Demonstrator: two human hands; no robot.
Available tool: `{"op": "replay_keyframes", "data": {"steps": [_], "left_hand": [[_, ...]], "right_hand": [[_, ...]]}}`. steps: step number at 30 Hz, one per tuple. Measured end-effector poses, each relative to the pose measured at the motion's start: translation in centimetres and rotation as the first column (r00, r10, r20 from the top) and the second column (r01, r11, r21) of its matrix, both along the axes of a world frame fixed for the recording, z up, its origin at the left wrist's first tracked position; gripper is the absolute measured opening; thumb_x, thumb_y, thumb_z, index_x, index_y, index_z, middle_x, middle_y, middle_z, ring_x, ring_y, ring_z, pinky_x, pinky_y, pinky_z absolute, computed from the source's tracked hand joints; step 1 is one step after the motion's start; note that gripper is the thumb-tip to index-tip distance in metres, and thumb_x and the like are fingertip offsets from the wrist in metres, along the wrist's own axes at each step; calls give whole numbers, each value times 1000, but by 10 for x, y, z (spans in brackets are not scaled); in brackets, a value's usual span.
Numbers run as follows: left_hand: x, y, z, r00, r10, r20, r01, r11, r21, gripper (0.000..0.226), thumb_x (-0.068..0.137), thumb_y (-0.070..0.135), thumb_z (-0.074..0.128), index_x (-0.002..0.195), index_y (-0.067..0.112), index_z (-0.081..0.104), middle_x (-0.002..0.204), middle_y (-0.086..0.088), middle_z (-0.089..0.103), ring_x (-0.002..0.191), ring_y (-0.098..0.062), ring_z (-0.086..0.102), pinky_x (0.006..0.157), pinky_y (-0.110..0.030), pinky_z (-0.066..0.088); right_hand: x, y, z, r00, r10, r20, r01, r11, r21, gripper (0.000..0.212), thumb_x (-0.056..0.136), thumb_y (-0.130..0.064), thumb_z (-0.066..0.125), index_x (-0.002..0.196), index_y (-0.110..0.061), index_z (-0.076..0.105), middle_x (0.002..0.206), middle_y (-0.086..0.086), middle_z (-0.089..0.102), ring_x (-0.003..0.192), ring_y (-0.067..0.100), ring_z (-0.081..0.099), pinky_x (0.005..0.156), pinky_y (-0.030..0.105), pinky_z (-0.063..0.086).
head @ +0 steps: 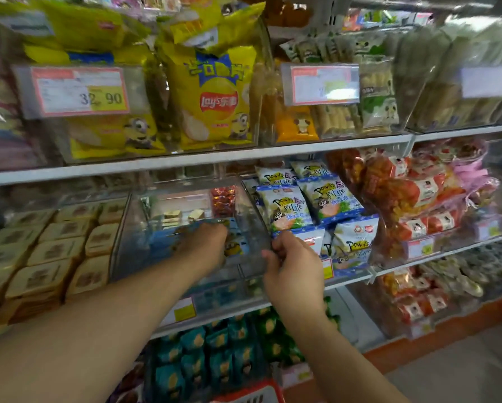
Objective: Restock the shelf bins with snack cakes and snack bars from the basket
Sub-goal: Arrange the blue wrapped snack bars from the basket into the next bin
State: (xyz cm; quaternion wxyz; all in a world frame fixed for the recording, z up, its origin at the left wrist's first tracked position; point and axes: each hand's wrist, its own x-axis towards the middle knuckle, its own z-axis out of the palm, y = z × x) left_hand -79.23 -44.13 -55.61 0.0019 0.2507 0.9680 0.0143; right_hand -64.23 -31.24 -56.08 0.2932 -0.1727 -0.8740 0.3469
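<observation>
Your left hand [207, 242] reaches down into the clear bin [185, 228] on the middle shelf, fingers curled over a blue snack pack [235, 242] that it seems to grip, while your right hand [292, 257] pinches the bin's near right corner to steady it. The pack sits low at the near right of the bin, with a few pale bars [183, 215] and a red pack [223, 199] farther back. Lay the pack flat, keeping the bin braced. To the left lie stacked tan cakes [54, 251]; to the right, blue-and-white bags [311, 205] crowd the wall by your right hand. The shelf edge [215, 158] above hangs close over the opening, so keep your wrist low. The basket may be the red rim [249, 394] at the bottom, though I cannot tell.
</observation>
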Motion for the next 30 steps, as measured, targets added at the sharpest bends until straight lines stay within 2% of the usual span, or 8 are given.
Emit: {"op": "replay_keyframes", "data": {"steps": [2, 4, 9, 15, 17, 21, 26, 30], "left_hand": [[-2, 4, -6, 1000, -3, -2, 3, 1000, 2, 17, 83, 18, 78, 86, 19, 62, 91, -6, 65, 90, -28, 68, 79, -41, 59], [-3, 5, -13, 1000, -23, -19, 23, 1000, 5, 28, 85, 11, 74, 74, 19, 51, 81, -4, 55, 88, -29, 67, 71, -36, 54], [-3, 3, -21, 998, -38, -47, 38, 999, -9, 10, 85, 6, 71, 86, 13, 65, 89, -9, 62, 85, -28, 67, 67, -38, 58], [-6, 2, -22, 1000, 6, -30, -4, 999, 53, 36, 87, 11, 73, 67, 20, 45, 71, 0, 47, 72, -22, 55, 55, -30, 37], [-6, 1, -21, 1000, 21, 2, -21, 997, 71, 37, 88, 11, 72, 66, 20, 44, 68, 0, 44, 73, -22, 58, 56, -29, 36], [-1, -5, -11, 995, 17, 95, -31, 989, 145, 15, 87, 22, 77, 82, 15, 64, 82, -4, 62, 80, -23, 64, 63, -28, 44], [29, -27, 12, 990, -29, 136, -15, 950, 311, 5, 93, 21, 69, 96, 19, 66, 96, -3, 67, 88, -26, 65, 79, -41, 58], [80, -58, 34, 993, -82, 89, 24, 854, 519, 25, 100, 16, 62, 125, 19, 67, 121, 4, 64, 108, -17, 62, 94, -40, 55]], "right_hand": [[0, 3, -3, 1000, 18, -6, -18, 1000, -2, 23, 96, -23, 67, 82, -24, 48, 78, -5, 54, 71, 15, 47, 53, 33, 29], [0, 3, -3, 1000, 15, -7, -15, 1000, 0, 23, 97, -23, 67, 82, -24, 49, 77, -5, 54, 71, 14, 47, 52, 27, 29], [-2, 2, -5, 1000, 0, -29, 0, 1000, 10, 25, 96, -22, 68, 81, -23, 48, 76, -4, 53, 69, 11, 44, 52, 21, 24], [-2, 2, -8, 999, -2, -44, 2, 1000, 7, 27, 96, -22, 68, 79, -22, 48, 75, -2, 53, 68, 7, 43, 51, 21, 21], [-2, 2, -8, 999, -4, -43, 5, 1000, 17, 27, 96, -22, 68, 78, -22, 47, 74, -2, 52, 67, 7, 42, 51, 21, 20], [-3, 1, -7, 1000, -8, -21, 8, 1000, 24, 25, 97, -23, 67, 80, -22, 49, 76, -2, 54, 69, 12, 45, 52, 25, 24], [1, -2, 1, 999, -5, 34, 4, 1000, 30, 22, 99, -24, 65, 83, -20, 50, 78, 1, 56, 68, 17, 48, 50, 27, 25], [7, -1, 13, 990, 35, 137, -38, 999, 22, 20, 101, -28, 65, 89, -18, 52, 80, 2, 61, 72, 24, 57, 52, 28, 31]]}}
